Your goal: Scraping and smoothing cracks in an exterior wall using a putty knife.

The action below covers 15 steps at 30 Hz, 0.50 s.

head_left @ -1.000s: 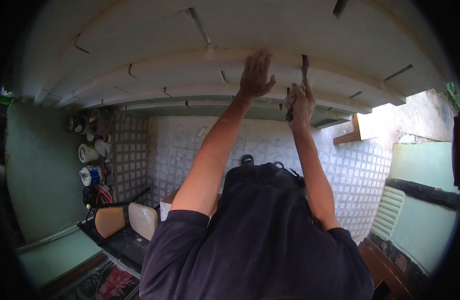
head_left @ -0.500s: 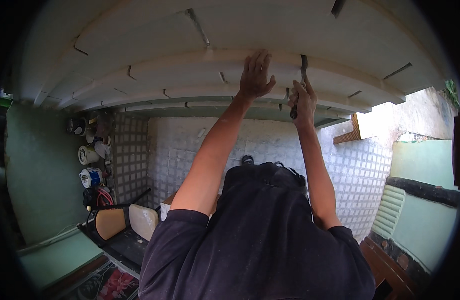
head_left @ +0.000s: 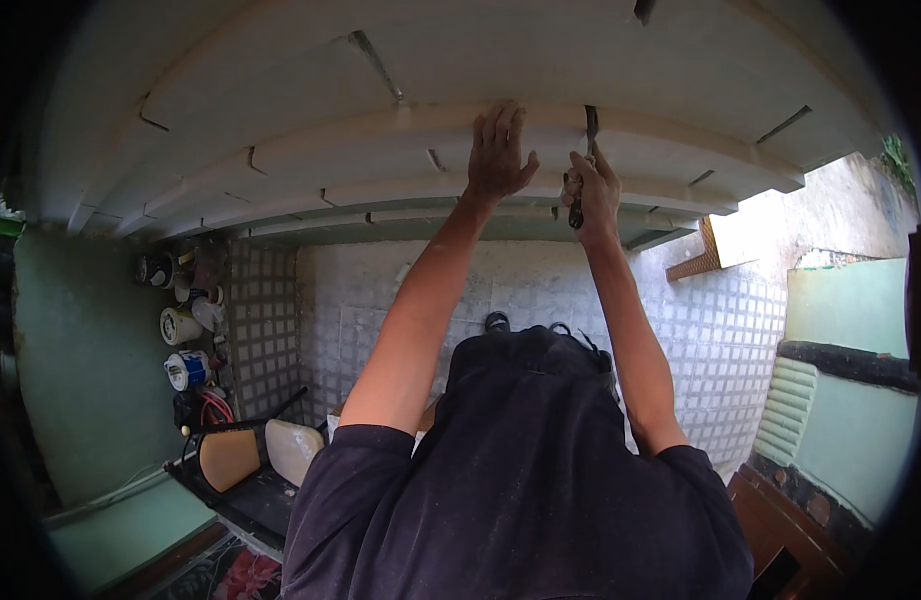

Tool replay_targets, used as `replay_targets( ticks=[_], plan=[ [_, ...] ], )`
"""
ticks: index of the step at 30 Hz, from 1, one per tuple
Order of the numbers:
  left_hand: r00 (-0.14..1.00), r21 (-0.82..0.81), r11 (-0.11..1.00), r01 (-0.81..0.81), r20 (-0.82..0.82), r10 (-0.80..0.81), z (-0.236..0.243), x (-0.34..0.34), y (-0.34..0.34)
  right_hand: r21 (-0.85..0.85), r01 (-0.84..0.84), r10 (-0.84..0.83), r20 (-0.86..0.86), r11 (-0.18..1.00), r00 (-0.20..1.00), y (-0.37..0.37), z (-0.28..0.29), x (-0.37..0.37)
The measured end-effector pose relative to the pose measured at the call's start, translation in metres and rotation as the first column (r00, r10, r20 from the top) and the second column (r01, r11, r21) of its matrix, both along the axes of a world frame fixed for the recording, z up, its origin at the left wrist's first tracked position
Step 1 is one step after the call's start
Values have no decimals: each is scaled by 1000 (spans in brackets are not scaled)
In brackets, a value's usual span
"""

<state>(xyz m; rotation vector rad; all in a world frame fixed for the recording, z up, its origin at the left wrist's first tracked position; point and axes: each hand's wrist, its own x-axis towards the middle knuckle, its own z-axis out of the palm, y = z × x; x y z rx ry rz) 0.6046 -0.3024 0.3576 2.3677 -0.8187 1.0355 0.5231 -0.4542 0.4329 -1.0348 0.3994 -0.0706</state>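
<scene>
Up against the pale ridged wall (head_left: 480, 60), the right hand (head_left: 599, 195) is holding a slim dark tool (head_left: 576, 214), its grip curling closely around the handle, whose butt end is showing below the fingers. Just above them a narrow dark strip (head_left: 591, 120) is running up the wall face; whether it is the tool's blade or a gap in the wall, I cannot tell. Judging by its slimness, the tool is probably handling as light and stiff, and dust on the skin may be making it slippery. Its lower handle is offering the surest hold, with fingers staying clear of the upper end. Nearby, the left hand (head_left: 497, 155) is lying flat, its grip spread, holding nothing, and apparently resting on a ledge (head_left: 555, 118).
</scene>
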Motion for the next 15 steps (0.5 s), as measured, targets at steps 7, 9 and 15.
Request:
replay_targets(
  ticks=[7, 9, 15],
  plan=[
    [1000, 18, 1000, -15, -8, 15, 7, 0, -7, 57, -84, 81, 41, 995, 996, -20, -2, 7],
    [1000, -14, 1000, -4, -8, 4, 5, -3, -10, -32, -27, 26, -22, 999, 999, -15, 0, 9],
    [998, 15, 999, -31, -51, 32, 8, -14, 9, -169, -242, 208, -196, 955, 958, -47, -71, -78]
  ],
)
